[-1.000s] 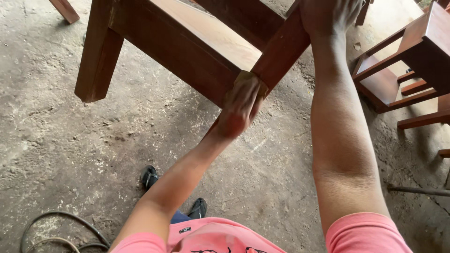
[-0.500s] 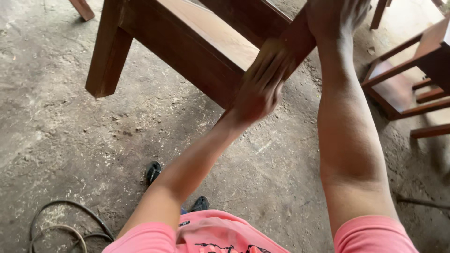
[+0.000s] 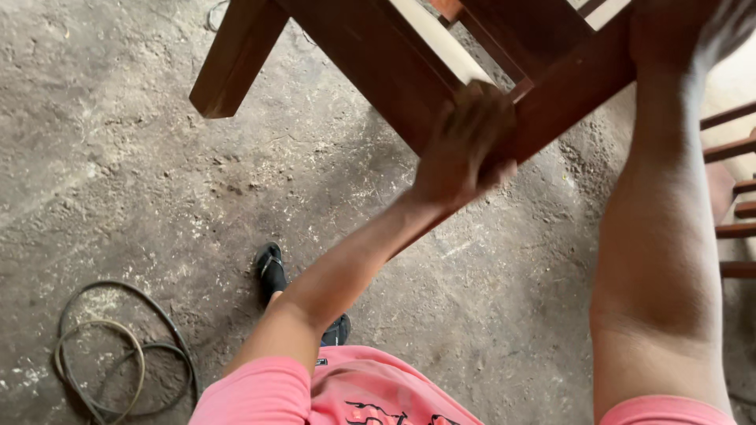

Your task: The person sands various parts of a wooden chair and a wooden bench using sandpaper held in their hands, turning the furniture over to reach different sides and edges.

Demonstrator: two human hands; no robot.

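One view only, from the head, and it's looking steeply down past the pink shirt (image 3: 370,393) to the concrete floor (image 3: 118,157). The lens faces forward and down, very close to both forearms. The dark wooden frame (image 3: 378,55) fills the top edge, near the camera. A coiled cable (image 3: 118,346) lies at the floor's lower left.
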